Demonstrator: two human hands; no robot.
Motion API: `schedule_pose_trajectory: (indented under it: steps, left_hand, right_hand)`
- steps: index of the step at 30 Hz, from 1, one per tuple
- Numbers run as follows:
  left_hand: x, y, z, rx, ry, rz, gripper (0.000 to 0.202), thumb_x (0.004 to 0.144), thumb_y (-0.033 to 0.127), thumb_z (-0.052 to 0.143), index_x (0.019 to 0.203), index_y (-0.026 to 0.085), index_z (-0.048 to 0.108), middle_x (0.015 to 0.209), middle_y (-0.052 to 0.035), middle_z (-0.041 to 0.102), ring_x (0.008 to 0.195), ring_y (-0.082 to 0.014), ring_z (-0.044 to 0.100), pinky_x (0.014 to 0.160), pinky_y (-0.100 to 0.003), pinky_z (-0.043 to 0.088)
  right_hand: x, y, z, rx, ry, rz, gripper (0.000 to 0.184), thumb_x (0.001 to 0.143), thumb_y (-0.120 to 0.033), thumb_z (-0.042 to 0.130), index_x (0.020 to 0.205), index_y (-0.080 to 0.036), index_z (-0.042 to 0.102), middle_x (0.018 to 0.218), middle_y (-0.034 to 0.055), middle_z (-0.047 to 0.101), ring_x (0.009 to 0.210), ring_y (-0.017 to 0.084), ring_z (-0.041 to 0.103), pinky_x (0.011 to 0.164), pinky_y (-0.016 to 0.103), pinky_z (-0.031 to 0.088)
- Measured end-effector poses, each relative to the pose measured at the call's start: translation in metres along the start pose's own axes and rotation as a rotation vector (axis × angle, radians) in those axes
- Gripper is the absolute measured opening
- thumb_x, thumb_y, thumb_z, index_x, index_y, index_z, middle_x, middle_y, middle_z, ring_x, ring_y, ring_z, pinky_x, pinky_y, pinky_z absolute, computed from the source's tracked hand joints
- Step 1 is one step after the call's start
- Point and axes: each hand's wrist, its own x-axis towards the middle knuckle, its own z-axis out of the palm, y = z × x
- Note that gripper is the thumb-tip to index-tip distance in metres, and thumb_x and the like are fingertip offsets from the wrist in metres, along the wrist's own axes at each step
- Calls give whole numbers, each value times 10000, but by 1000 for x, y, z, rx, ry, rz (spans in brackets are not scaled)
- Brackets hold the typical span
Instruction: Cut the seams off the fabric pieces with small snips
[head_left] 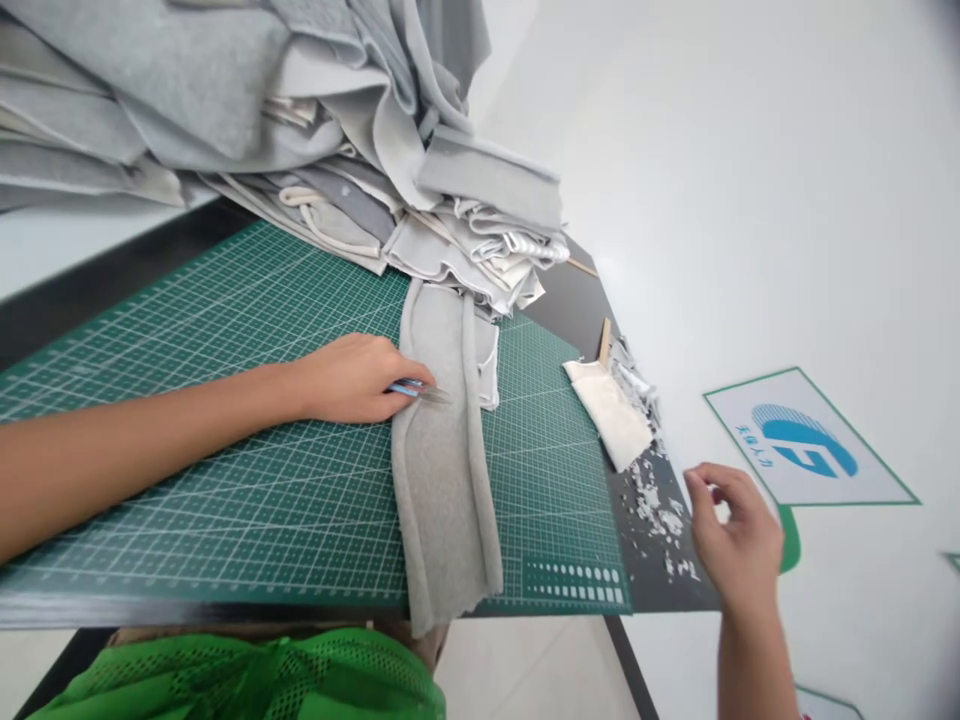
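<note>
A person stands at a work table, 2 bare hands in view. Left hand (349,380) is closed around blue-handled tweezers (411,389), held low across the fingers, metal tips pointing right and lying over the left half of a grey fleece strip (442,470). Strip lies flat on a green cutting mat (225,490), long axis running top to bottom in view, tilted slightly, across the mat's width. Its far end tucks against a heap of grey and cream fabric pieces (300,130); its near end hangs just past the table edge. Both long edges look folded or rolled inward.

Right hand (739,530) is off the table, beyond the mat's right side, fingers loosely curled; cannot tell if it pinches anything. Nearest to it are white fabric scraps (656,510) on the dark tabletop (660,585). Beside those, a cream fabric piece (611,415) lies with a wooden stick (604,342) at its far end. A green mesh garment (247,680) shows at the bottom.
</note>
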Motion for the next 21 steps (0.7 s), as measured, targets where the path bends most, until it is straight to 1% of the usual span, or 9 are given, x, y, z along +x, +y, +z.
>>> schedule_pose_trajectory:
  steps: [2,4,6,8,13,16,19,21]
  left_hand:
    - [-1,0,0,6,-13,-4,380,846,268,486,1181,355,641,869,12,747,782,-229,697,632,-304,445]
    - [-1,1,0,13,-23,-10,375,857,278,486,1193,344,639,886,6,747,790,-228,694,647,-308,454]
    - [-1,1,0,20,-27,-16,380,868,269,478,1210,327,634,895,-6,746,796,-231,687,670,-320,461]
    - [-1,2,0,26,-28,-23,390,870,250,472,1220,314,631,889,-15,745,800,-235,682,687,-334,465]
    - [-1,0,1,26,-38,-24,382,875,285,466,1213,348,631,902,-5,747,796,-244,690,674,-343,480]
    - [-1,-1,2,25,-35,-22,389,866,288,469,1215,354,628,914,4,748,816,-248,695,684,-343,488]
    - [-1,-1,2,20,-29,-20,393,858,285,473,1211,351,631,907,9,749,816,-241,697,679,-328,482]
    - [-1,0,1,17,-26,-22,392,852,278,473,1201,351,636,889,12,749,799,-236,698,664,-319,473]
  right_hand:
    - [-11,41,-15,-197,-14,43,197,857,-393,562,842,-205,621,893,61,649,677,186,507,666,325,430]
    - [-22,74,-22,-303,-70,74,235,832,-411,531,818,-202,637,858,70,671,684,214,537,645,337,435]
    - [-30,97,-22,-337,-113,102,255,802,-414,532,797,-196,665,819,75,693,666,230,562,643,353,445]
    - [-37,110,-19,-344,-142,135,274,778,-416,549,801,-190,702,781,76,713,626,235,581,640,362,459]
    - [-42,122,-7,-335,-154,228,292,760,-387,555,814,-189,763,652,68,727,594,261,667,634,361,499]
    - [-41,122,-6,-319,-128,253,279,756,-356,538,816,-209,767,724,51,759,641,270,711,664,359,523]
    - [-40,108,-10,-320,-40,266,269,769,-358,553,855,-212,762,822,54,773,717,285,731,717,369,531]
    - [-39,89,-12,-319,36,270,268,798,-372,565,897,-214,757,872,61,772,794,293,732,766,377,527]
